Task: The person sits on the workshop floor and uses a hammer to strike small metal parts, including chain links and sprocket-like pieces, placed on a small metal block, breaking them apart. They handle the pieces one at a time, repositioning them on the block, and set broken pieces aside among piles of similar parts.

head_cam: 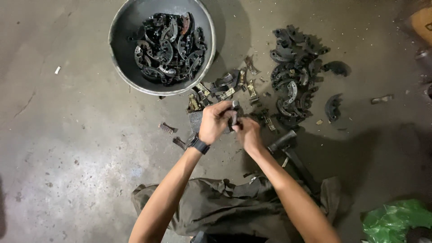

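Note:
My left hand (214, 121), with a black watch on the wrist, and my right hand (247, 133) meet over the concrete floor. Both grip one small dark metal piece (234, 112) between them, and its shape is mostly hidden by my fingers. Just beyond my hands lie broken lining strips and scraps (225, 87). A hammer (290, 150) lies on the floor right beside my right wrist.
A round metal basin (123, 40) at the upper left holds several dark curved brake shoes. A loose pile of similar brake shoes (294, 74) lies at the upper right. A green plastic bag (396, 218) sits at the lower right. My trouser legs fill the lower middle.

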